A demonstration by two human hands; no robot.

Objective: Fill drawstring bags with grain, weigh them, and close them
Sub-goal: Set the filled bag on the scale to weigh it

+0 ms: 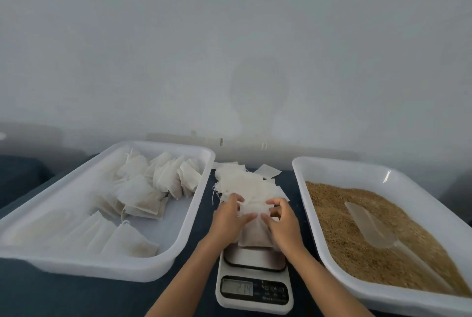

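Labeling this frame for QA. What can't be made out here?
- Scale readout, head view: digits too faint and blurred to read.
- Bag on the scale: its mouth and drawstring are covered by the left hand and right hand, so open or closed is unclear.
- Scoop in the grain tray: the handle end is motion-blurred.
- Grain tray: the right side is cut off by the frame edge.

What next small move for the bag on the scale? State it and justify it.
Probably pull the drawstring to cinch the bag shut. It sits filled on the scale, whose display shows a blurred reading, and the left hand and right hand both hold its open top. Closed bags already lie in the left tray.
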